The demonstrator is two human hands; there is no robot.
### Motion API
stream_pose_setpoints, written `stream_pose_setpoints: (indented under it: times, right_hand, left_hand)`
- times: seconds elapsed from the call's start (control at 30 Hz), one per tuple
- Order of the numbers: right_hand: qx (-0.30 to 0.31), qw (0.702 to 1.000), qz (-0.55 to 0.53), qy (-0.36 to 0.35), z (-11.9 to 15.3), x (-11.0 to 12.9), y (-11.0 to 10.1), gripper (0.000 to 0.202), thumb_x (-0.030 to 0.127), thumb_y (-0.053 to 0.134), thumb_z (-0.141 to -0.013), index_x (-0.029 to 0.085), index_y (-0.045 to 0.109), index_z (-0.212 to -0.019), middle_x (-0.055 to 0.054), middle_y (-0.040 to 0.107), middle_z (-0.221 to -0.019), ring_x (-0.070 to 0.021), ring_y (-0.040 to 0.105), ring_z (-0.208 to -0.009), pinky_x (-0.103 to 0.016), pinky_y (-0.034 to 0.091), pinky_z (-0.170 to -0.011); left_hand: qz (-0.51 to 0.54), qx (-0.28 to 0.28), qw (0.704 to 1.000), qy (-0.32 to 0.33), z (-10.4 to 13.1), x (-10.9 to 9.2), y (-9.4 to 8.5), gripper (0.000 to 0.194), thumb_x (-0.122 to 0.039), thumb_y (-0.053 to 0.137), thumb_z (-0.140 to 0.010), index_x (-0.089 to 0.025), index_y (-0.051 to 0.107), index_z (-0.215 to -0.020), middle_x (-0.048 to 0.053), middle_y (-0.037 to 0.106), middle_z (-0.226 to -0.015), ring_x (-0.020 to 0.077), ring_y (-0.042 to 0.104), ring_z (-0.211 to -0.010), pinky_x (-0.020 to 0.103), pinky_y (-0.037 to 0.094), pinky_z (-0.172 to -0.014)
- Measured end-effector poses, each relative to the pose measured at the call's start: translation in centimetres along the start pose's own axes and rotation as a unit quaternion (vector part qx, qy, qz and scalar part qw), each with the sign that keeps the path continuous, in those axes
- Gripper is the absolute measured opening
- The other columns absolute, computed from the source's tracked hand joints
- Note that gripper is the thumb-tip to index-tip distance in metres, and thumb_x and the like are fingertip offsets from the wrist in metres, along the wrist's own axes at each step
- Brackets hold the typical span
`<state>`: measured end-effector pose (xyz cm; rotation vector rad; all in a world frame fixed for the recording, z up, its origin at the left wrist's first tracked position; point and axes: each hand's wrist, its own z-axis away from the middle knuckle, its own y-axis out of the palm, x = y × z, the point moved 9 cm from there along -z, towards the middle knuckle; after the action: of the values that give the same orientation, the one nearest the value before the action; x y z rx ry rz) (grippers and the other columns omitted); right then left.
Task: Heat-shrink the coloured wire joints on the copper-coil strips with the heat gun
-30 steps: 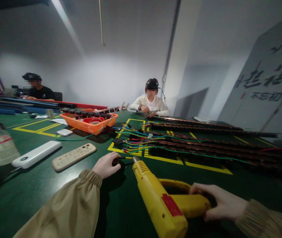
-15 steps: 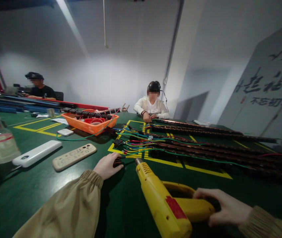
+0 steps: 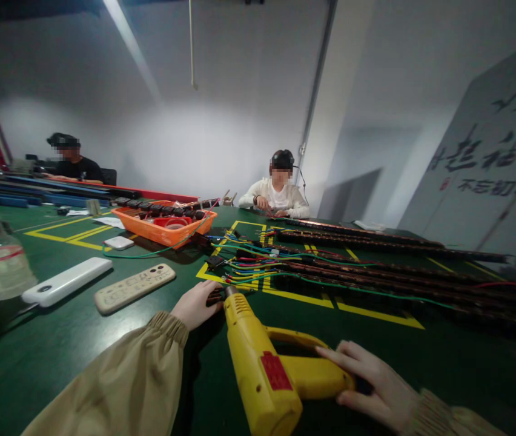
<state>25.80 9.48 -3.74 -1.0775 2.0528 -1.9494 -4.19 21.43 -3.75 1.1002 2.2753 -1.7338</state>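
Right hand (image 3: 378, 376): the handle (image 3: 319, 376) of the yellow heat gun (image 3: 258, 348) is being gripped near its outer end, with fingers over the upper side and the thumb below. The heat gun is being held to the left of this hand, directly in front of the wearer. Its barrel is being pointed away from the body and slightly leftward, while the handle is projecting to the right. The nozzle (image 3: 231, 292), at the far end, is being positioned well apart from the right hand and just beside the left hand (image 3: 197, 304).

At the nozzle's left side, thin dark strands (image 3: 216, 295) are apparently being pinched between the left thumb and forefinger. Contact between nozzle and strands cannot be told from this angle. As a judgement, the critical relation is being set at the nozzle mouth, to which the left hand is nearer.

Just beyond the nozzle, coloured wires (image 3: 240, 266) are being supported by the green tabletop (image 3: 58, 357), with long dark strips (image 3: 398, 281) extending rightward. Left of the left hand, a beige phone (image 3: 135, 289) is lying beside a white elongated device (image 3: 67, 283).
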Motion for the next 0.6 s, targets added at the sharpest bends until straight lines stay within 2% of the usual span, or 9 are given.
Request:
stream_pose_setpoints:
  times: [0.13, 0.23, 0.3, 0.43, 0.6]
  right_hand:
    - [-0.077, 0.993, 0.063, -0.056, 0.2, 2.3, -0.7, 0.060, 0.062, 0.054, -0.077, 0.029, 0.053, -0.128, -0.010, 0.042, -0.133, -0.0291, 0.048, -0.112, -0.042, 0.041, -0.093]
    - [-0.071, 0.990, 0.060, -0.103, 0.1, 4.5, 0.2, 0.072, 0.063, 0.059, -0.073, 0.027, 0.045, -0.134, -0.011, 0.048, -0.129, -0.0293, 0.046, -0.115, -0.041, 0.040, -0.095]
    - [-0.053, 0.993, 0.047, -0.097, -0.2, 5.0, 0.7, 0.073, 0.062, 0.058, -0.075, 0.025, 0.044, -0.136, -0.011, 0.053, -0.124, -0.0276, 0.048, -0.112, -0.039, 0.041, -0.094]
    - [-0.017, 0.998, 0.041, -0.040, -1.0, 4.2, 0.5, 0.059, 0.056, 0.054, -0.080, 0.023, 0.052, -0.128, -0.011, 0.058, -0.116, -0.0258, 0.051, -0.106, -0.040, 0.041, -0.093]
    - [0.040, 0.998, 0.053, 0.022, -1.2, 2.2, -0.4, 0.064, 0.062, 0.063, -0.069, 0.021, 0.060, -0.118, -0.011, 0.060, -0.111, -0.0282, 0.052, -0.101, -0.044, 0.040, -0.090]
  left_hand:
    - [0.001, 0.000, 1.000, 0.000, 0.0, 0.2, 0.1, 0.034, -0.026, 0.056, -0.076, -0.022, 0.056, -0.110, 0.003, 0.058, -0.113, 0.0188, 0.053, -0.106, 0.031, 0.043, -0.092]
    - [0.001, 0.000, 1.000, 0.002, 0.0, 0.3, 0.1, 0.033, -0.027, 0.055, -0.077, -0.023, 0.056, -0.110, 0.003, 0.059, -0.113, 0.0186, 0.054, -0.105, 0.030, 0.043, -0.091]
    - [0.001, -0.001, 1.000, 0.002, 0.0, 0.3, 0.0, 0.033, -0.027, 0.055, -0.077, -0.023, 0.056, -0.110, 0.003, 0.059, -0.113, 0.0184, 0.054, -0.105, 0.030, 0.044, -0.091]
    - [0.000, 0.002, 1.000, 0.006, 0.2, 0.1, -0.1, 0.034, -0.028, 0.055, -0.077, -0.022, 0.056, -0.110, 0.003, 0.060, -0.113, 0.0183, 0.054, -0.105, 0.029, 0.044, -0.091]
    - [-0.008, 0.004, 1.000, 0.010, 0.3, -0.3, -0.1, 0.033, -0.038, 0.054, -0.079, -0.021, 0.058, -0.108, 0.004, 0.062, -0.108, 0.0187, 0.057, -0.099, 0.030, 0.046, -0.086]
